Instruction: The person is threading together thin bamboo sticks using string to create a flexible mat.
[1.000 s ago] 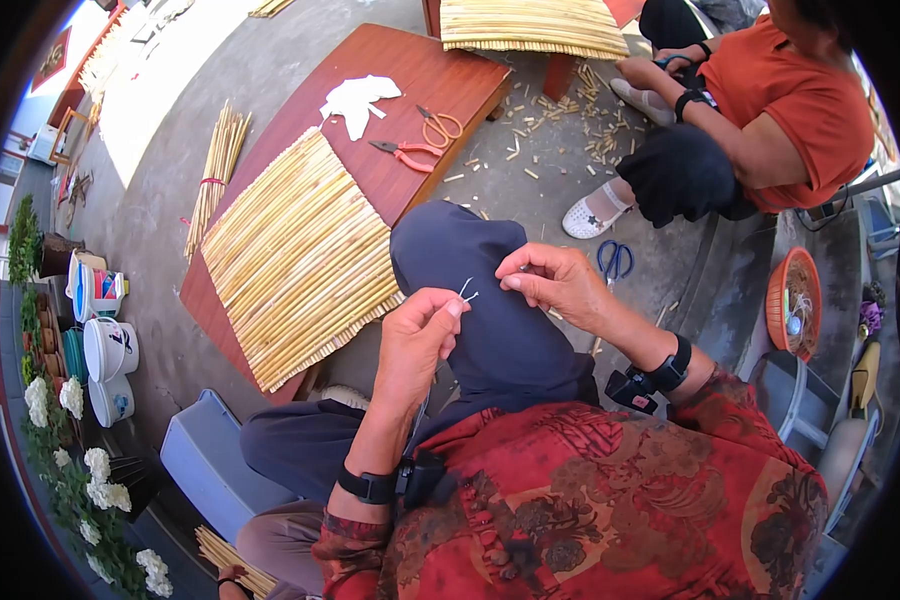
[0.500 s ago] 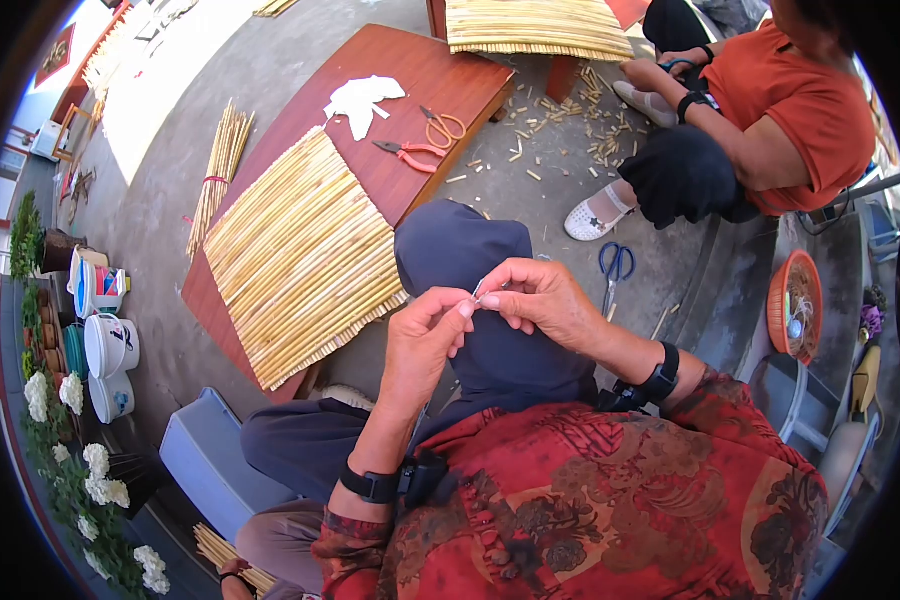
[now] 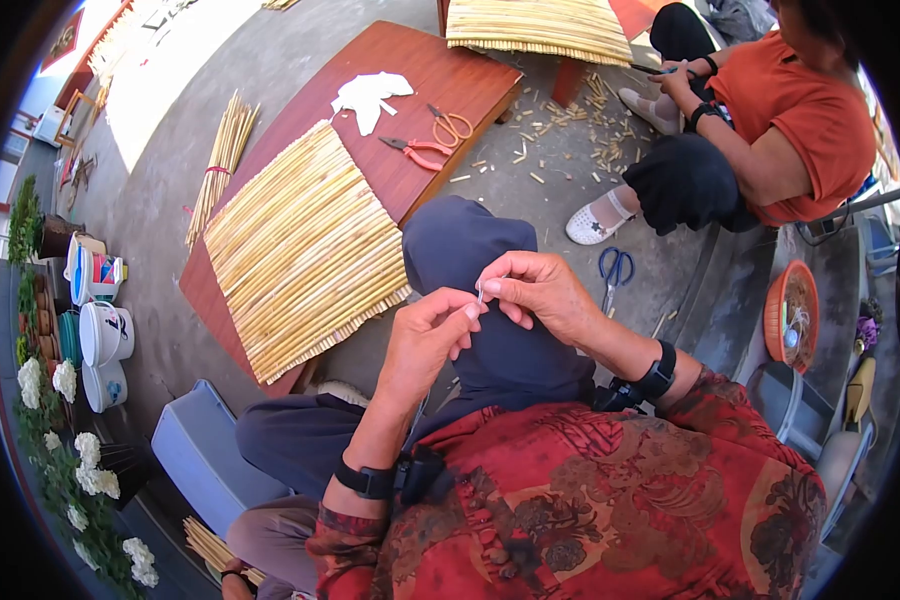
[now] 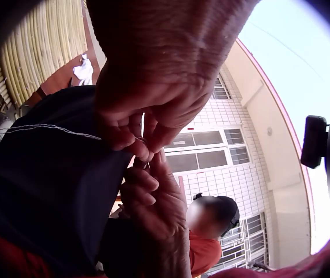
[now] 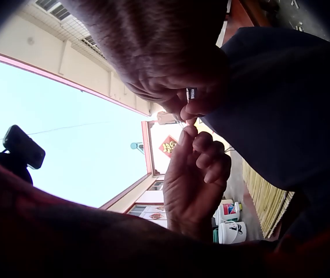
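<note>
Above the dark-trousered knee (image 3: pixel 470 240) the two hands meet at the fingertips. The left hand (image 3: pixel 425 340) pinches white string between thumb and forefinger; in the left wrist view the twisted string (image 4: pixel 55 127) trails from its fingers across the trousers. Held by the right hand (image 3: pixel 540 295) is a small thin metallic-looking piece (image 3: pixel 481 292), upright at the fingertips; a bit of it also shows in the right wrist view (image 5: pixel 191 94). The exact contact between string and piece is hidden by the fingers.
A mat of reed sticks (image 3: pixel 305 250) lies on the red-brown table (image 3: pixel 370 50) with pliers (image 3: pixel 420 153), orange-handled scissors (image 3: pixel 452 128) and white cloth (image 3: pixel 372 98). Blue-handled scissors (image 3: pixel 616 268) lie on the floor. A person in orange (image 3: pixel 800 120) sits at right.
The right hand has come leftward from apart to meet the left hand's fingertips. The loose string end seen earlier above the left fingers no longer stands out. The view has shifted slightly.
</note>
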The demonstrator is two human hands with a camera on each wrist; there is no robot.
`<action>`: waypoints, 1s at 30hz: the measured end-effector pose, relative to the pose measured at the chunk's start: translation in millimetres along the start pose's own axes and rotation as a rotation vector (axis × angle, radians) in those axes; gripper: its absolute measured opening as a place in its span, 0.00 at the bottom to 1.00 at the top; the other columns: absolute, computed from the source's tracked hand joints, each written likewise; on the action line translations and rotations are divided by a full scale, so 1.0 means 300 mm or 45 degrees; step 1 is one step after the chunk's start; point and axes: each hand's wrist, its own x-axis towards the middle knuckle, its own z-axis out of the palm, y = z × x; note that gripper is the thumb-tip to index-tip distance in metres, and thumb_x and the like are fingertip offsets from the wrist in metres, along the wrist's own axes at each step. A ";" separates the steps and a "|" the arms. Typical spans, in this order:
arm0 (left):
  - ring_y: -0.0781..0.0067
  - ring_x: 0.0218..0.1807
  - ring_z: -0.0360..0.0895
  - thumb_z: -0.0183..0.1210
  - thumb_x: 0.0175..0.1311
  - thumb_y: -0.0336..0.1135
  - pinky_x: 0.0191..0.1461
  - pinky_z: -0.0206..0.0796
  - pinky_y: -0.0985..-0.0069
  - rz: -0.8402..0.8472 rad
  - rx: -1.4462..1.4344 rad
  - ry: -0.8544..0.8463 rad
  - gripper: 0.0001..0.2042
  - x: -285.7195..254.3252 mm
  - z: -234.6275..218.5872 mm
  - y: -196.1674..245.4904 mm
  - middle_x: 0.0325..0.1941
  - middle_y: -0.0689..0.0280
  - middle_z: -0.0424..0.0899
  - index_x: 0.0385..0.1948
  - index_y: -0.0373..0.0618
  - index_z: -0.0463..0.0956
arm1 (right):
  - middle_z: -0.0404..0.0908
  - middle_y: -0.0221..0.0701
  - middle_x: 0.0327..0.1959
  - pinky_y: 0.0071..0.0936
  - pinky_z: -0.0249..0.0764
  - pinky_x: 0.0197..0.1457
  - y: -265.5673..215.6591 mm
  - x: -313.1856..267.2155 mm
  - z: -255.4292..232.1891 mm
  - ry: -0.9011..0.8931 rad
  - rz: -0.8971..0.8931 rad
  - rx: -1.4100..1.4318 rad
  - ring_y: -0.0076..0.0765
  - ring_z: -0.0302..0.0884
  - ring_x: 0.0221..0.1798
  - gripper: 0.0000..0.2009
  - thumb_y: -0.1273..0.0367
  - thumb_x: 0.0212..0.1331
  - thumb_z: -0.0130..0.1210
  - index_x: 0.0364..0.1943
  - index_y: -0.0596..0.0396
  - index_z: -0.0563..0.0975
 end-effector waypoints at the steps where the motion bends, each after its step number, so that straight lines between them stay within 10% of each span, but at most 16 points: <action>1: 0.86 0.21 0.66 0.53 0.58 0.29 0.21 0.57 0.89 -0.002 -0.007 0.003 0.05 0.000 0.000 0.000 0.22 0.70 0.73 0.30 0.39 0.76 | 0.73 0.21 0.20 0.09 0.59 0.16 -0.001 0.000 0.003 -0.001 -0.004 -0.006 0.10 0.64 0.17 0.07 0.67 0.55 0.53 0.31 0.56 0.77; 30: 0.86 0.19 0.64 0.52 0.58 0.29 0.19 0.55 0.90 -0.019 -0.310 -0.117 0.04 -0.028 -0.029 -0.004 0.21 0.71 0.72 0.28 0.40 0.74 | 0.72 0.25 0.25 0.10 0.60 0.19 -0.011 -0.015 0.028 -0.236 -0.035 0.168 0.13 0.64 0.20 0.10 0.71 0.55 0.53 0.40 0.60 0.75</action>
